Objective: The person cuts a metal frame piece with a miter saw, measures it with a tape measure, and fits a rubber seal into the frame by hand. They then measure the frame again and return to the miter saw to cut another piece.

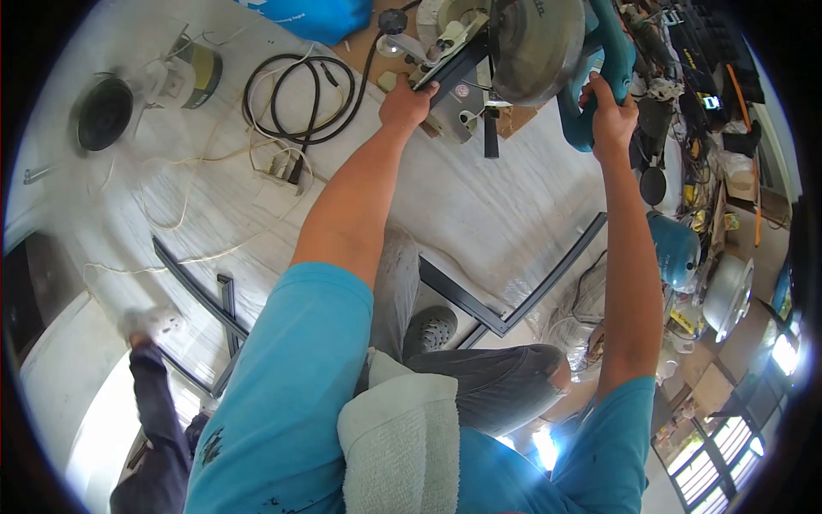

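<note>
My left hand [404, 104] is wrapped around the end of a black metal profile [463, 67], which lies on the miter saw's base along its fence. My right hand [611, 120] grips the teal handle [618, 53] of the miter saw, its fingers curled through the loop. Between the hands, a round blade guard [533, 51] covers the saw blade. A black clamp knob [392, 21] stands behind my left hand, and a short black lever [491, 137] sticks out from the front of the saw.
Black metal frame pieces [462, 297] lie on the floor by my legs, with more black profiles [193, 287] to the left. A coiled black cable [317, 134] and a power strip [285, 167] lie left. Another person's dark-clothed leg [154, 420] is lower left. Tools and clutter line the right.
</note>
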Tool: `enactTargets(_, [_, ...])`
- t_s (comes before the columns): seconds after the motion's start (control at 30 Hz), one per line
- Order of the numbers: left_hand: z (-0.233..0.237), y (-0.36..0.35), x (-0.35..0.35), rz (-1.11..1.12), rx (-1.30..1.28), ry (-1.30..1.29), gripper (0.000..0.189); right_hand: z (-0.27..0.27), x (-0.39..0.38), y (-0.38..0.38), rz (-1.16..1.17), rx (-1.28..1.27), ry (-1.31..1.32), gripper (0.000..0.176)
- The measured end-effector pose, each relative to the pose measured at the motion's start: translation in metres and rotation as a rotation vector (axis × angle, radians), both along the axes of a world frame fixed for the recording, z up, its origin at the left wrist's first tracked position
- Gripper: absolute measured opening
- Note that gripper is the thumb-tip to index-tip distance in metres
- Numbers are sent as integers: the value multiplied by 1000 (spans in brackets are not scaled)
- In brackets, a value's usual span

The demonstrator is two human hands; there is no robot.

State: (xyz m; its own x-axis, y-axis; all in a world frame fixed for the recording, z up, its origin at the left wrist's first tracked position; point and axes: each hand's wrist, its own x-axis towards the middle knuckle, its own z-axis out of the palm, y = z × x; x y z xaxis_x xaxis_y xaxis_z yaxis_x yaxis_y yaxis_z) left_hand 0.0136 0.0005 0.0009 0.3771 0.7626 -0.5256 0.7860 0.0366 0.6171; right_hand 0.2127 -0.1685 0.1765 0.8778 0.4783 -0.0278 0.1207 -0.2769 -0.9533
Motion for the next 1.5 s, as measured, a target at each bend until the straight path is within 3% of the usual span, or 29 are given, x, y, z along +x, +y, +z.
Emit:
enactTargets(0.4, [9, -2, -1, -10, 15, 14, 68, -37, -4, -9, -8, 66, -34, 20])
enactTargets(0.6, [-6, 1, -1, 0, -16, -38, 69, 19, 22, 1, 119, -98, -40, 23])
enactTargets(0.7, [-8, 1, 1, -12, 49, -16, 71, 40, 8, 9, 44, -60, 22, 24])
enactTargets(1.5, [7, -3, 0, 10, 44, 19, 68, -2, 3, -1, 13, 1, 26, 21])
